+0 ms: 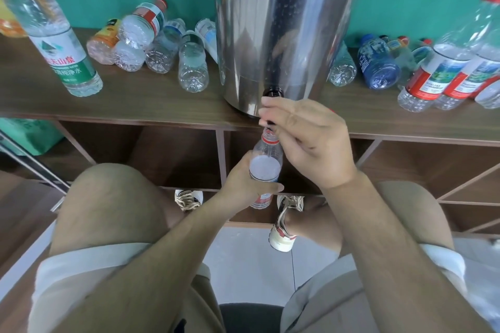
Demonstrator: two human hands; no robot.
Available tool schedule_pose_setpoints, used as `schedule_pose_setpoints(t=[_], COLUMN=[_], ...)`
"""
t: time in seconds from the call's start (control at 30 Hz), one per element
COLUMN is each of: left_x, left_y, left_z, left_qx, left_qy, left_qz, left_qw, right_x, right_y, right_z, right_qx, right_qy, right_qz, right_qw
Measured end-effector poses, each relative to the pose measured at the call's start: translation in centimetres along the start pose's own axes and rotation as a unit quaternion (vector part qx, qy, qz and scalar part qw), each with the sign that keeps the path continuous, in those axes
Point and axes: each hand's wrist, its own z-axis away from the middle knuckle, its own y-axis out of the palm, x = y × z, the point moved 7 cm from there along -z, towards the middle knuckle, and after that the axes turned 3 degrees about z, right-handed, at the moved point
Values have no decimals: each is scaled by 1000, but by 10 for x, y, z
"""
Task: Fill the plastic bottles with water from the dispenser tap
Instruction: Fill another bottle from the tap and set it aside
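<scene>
A tall steel water dispenser (273, 21) stands on a brown wooden shelf top (151, 105). Its dark tap (272, 93) juts out over the front edge. My left hand (244, 184) grips a clear plastic bottle (266, 163) with a red neck ring, held upright with its open mouth just under the tap. The bottle is partly full of water. My right hand (308, 140) is at the tap, fingers pinched on its lever, which they mostly hide.
Several empty bottles (162, 43) lie left of the dispenser, with a green-labelled bottle (62, 43) upright beside them. More bottles (378, 65) lie to the right, and red-labelled ones (443, 73) stand there. Open cubbies (176, 154) lie below; my knees and shoes are close in.
</scene>
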Motion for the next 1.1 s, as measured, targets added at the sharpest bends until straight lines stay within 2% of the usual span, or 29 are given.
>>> schedule_pose_setpoints(t=[0.17,0.3,0.43,0.77,1.1], left_x=[-7,-2,4,9,5], left_y=[1,1,2,1,3], left_z=[1,-2,-6,-6,-2], left_qx=[8,16,17,9,16], left_qy=[14,4,-6,-20,-23], left_qz=[-7,-10,-6,-14,-21], left_qw=[1000,1000,1000,1000,999], right_x=[2,-8,-22,-31,-33], right_y=[-2,-5,-8,0,1], right_z=[0,7,7,17,18], right_qx=[-31,-36,-15,12,1], right_qy=[70,154,192,156,136], right_qz=[21,-50,-114,-225,-201], right_qw=[997,986,975,962,970])
